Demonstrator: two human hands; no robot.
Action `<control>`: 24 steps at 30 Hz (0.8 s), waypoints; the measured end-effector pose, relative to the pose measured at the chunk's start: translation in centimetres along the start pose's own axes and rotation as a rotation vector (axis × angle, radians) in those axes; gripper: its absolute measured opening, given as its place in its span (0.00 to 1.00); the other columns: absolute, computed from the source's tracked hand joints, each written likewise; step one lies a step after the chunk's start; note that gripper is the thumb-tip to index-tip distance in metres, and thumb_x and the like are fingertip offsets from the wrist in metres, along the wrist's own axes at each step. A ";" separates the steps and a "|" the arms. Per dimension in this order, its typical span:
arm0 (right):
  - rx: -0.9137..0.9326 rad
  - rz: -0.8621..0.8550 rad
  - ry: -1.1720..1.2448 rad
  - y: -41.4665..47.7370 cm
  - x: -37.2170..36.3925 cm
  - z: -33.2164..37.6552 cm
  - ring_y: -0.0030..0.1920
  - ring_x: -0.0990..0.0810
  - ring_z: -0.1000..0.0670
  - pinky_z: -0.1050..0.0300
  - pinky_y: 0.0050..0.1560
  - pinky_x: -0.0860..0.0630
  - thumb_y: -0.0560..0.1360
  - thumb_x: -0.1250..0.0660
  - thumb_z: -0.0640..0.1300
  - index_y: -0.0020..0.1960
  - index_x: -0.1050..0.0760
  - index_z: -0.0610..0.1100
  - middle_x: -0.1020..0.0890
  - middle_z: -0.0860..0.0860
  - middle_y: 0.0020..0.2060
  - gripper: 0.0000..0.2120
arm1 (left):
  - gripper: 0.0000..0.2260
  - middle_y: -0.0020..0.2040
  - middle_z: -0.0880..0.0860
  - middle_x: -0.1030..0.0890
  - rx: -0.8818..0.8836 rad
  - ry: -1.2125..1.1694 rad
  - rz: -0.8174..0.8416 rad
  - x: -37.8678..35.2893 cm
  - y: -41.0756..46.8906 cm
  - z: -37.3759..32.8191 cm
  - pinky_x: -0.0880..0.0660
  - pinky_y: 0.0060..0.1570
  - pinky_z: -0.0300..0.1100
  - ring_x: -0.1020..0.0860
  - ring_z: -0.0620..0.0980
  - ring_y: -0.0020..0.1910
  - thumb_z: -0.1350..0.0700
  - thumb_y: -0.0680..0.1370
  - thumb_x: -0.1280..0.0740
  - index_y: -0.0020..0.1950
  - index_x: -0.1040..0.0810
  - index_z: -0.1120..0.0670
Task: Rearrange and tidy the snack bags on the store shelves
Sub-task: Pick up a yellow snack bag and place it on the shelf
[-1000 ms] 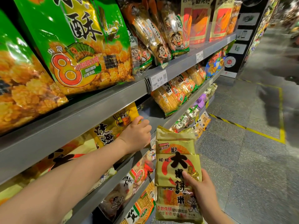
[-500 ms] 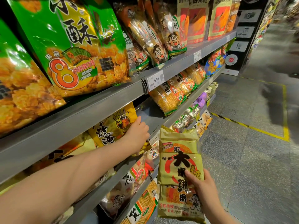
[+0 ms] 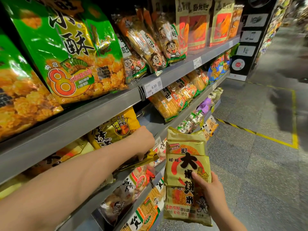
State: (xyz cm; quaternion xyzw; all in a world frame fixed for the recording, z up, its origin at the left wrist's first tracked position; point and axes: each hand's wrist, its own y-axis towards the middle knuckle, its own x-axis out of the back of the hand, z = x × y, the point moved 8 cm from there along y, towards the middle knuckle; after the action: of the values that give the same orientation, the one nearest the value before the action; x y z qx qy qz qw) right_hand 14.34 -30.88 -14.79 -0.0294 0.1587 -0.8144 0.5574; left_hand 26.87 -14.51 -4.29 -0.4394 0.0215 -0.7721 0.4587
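My right hand grips a pale gold snack bag with big black characters, upright in front of the shelves. My left hand reaches into the second shelf and grips the lower right edge of a yellow snack bag that stands there. The fingers curl round the bag's bottom corner and are partly hidden behind it. To the right of that yellow bag the grey shelf board is bare.
Big green bags fill the top shelf, with clear rice-cracker bags beside them. A price tag hangs on the shelf edge. Orange cracker bags lie further right. Lower shelves hold more bags. The grey aisle floor with yellow tape lies to the right.
My left hand has slid down the yellow bag to its bottom corner. My right hand with the gold bag has stayed roughly in place.
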 end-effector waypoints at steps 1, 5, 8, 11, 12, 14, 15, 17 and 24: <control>0.002 0.005 0.006 0.0 0.1 0.3 0.45 0.16 0.41 0.41 0.49 0.21 0.62 0.26 0.47 0.55 0.27 0.43 0.16 0.43 0.45 0.23 | 0.20 0.52 0.53 0.20 -0.004 -0.017 -0.004 0.2 -0.1 0.0 0.32 0.50 0.44 0.22 0.54 0.53 0.41 0.71 0.30 0.54 0.22 0.54; 0.010 -0.010 0.023 0.1 1.1 1.1 0.46 0.17 0.40 0.40 0.50 0.21 0.61 0.25 0.47 0.55 0.27 0.43 0.17 0.42 0.46 0.24 | 0.22 0.52 0.53 0.20 0.010 -0.042 -0.014 0.2 -0.2 0.2 0.33 0.48 0.44 0.22 0.54 0.52 0.39 0.70 0.31 0.54 0.23 0.54; 0.031 -0.018 0.006 -0.2 1.8 1.3 0.45 0.17 0.41 0.42 0.48 0.20 0.63 0.25 0.46 0.54 0.26 0.44 0.16 0.43 0.46 0.22 | 0.22 0.53 0.53 0.20 0.013 -0.022 -0.054 0.3 0.3 0.0 0.32 0.49 0.45 0.22 0.54 0.54 0.39 0.70 0.31 0.56 0.22 0.53; 0.046 -0.025 -0.005 -0.7 2.3 1.2 0.44 0.17 0.44 0.50 0.41 0.22 0.68 0.27 0.41 0.51 0.26 0.45 0.17 0.44 0.45 0.13 | 0.16 0.53 0.51 0.19 0.043 0.030 -0.094 0.2 1.0 -0.4 0.32 0.52 0.45 0.22 0.54 0.54 0.45 0.72 0.30 0.55 0.21 0.53; 0.047 -0.025 0.003 -0.8 2.5 1.1 0.44 0.17 0.43 0.51 0.40 0.23 0.69 0.27 0.40 0.51 0.26 0.44 0.17 0.44 0.45 0.13 | 0.13 0.53 0.51 0.19 0.053 0.043 -0.111 0.3 1.2 -0.5 0.32 0.51 0.44 0.22 0.54 0.53 0.48 0.74 0.31 0.54 0.21 0.53; 0.041 -0.021 0.000 -1.1 2.6 0.8 0.43 0.17 0.42 0.52 0.39 0.23 0.69 0.27 0.39 0.52 0.26 0.42 0.17 0.43 0.44 0.14 | 0.10 0.52 0.51 0.19 0.050 0.057 -0.123 0.3 1.5 -0.7 0.33 0.50 0.44 0.22 0.53 0.52 0.51 0.75 0.32 0.54 0.21 0.53; 0.040 -0.024 -0.002 -1.3 2.8 0.6 0.42 0.17 0.42 0.51 0.39 0.23 0.68 0.27 0.39 0.53 0.26 0.42 0.17 0.43 0.44 0.15 | 0.10 0.53 0.51 0.19 0.036 0.056 -0.114 0.2 1.6 -0.7 0.32 0.50 0.44 0.22 0.54 0.53 0.50 0.76 0.32 0.54 0.22 0.53; 0.031 -0.033 -0.008 -1.4 3.1 0.1 0.43 0.17 0.42 0.49 0.42 0.22 0.67 0.26 0.41 0.55 0.26 0.42 0.16 0.43 0.44 0.18 | 0.16 0.53 0.52 0.20 0.012 0.044 -0.105 0.3 1.6 -0.5 0.32 0.51 0.45 0.23 0.54 0.54 0.45 0.74 0.32 0.56 0.23 0.53; 0.026 -0.059 -0.008 -1.8 4.0 -0.2 0.42 0.17 0.42 0.52 0.38 0.24 0.70 0.28 0.39 0.55 0.26 0.43 0.16 0.44 0.43 0.15 | 0.26 0.55 0.52 0.22 -0.006 -0.041 -0.236 3.6 0.7 2.2 0.33 0.47 0.45 0.24 0.54 0.56 0.35 0.71 0.35 0.60 0.26 0.52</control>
State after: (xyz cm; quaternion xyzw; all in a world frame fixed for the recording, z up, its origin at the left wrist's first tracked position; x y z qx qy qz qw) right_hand 11.12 -33.93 -14.93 -0.0300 0.1451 -0.8323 0.5342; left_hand 28.15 -16.75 -0.89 -0.4560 -0.0376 -0.8113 0.3638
